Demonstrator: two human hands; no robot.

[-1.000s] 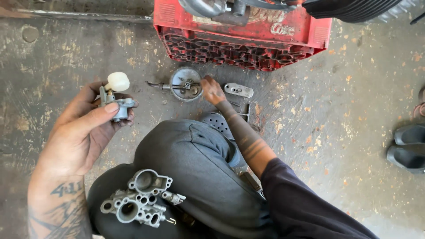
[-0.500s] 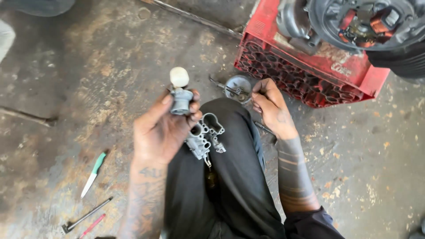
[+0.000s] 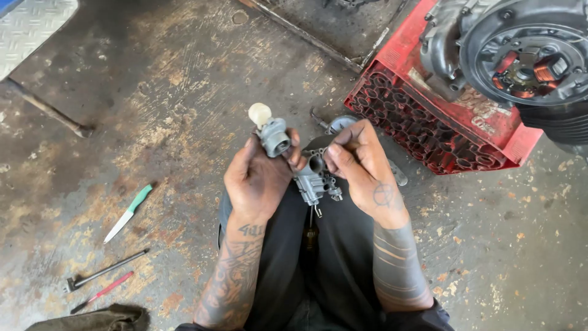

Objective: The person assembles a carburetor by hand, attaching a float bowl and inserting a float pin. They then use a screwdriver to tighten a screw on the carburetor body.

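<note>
In the head view, both hands meet in the middle of the frame, above the person's lap in dark trousers (image 3: 343,270). The left hand (image 3: 257,181) is closed around a small grey metal part (image 3: 274,137) that has a round opening and a cream-coloured knob (image 3: 260,114) on its top. The fingers wrap it from below and the thumb presses on its side, so the part stands out above the hand. The right hand (image 3: 361,171) is curled, and its thumb and fingers pinch the upper edge of a grey carburetor body (image 3: 313,181), just right of the left hand. The carburetor body hangs between the two hands and touches both of them. A thin screwdriver (image 3: 312,227) lies on the lap just under it, pointing up.

Behind the right hand, a round metal bowl (image 3: 338,124) lies on the concrete floor (image 3: 153,92), partly hidden by the fingers. In the upper right of the frame a red plastic crate (image 3: 429,129) stands on the floor, and an engine (image 3: 514,55) with a round open flywheel housing rests on it.

In the lower left of the frame, well apart from the hands, there are a knife with a green handle (image 3: 128,213), a long dark metal tool (image 3: 105,270) and a thin red tool (image 3: 103,292). A dark cloth (image 3: 98,319) lies at the bottom left edge. A long metal bar (image 3: 46,110) lies at the left side.
</note>
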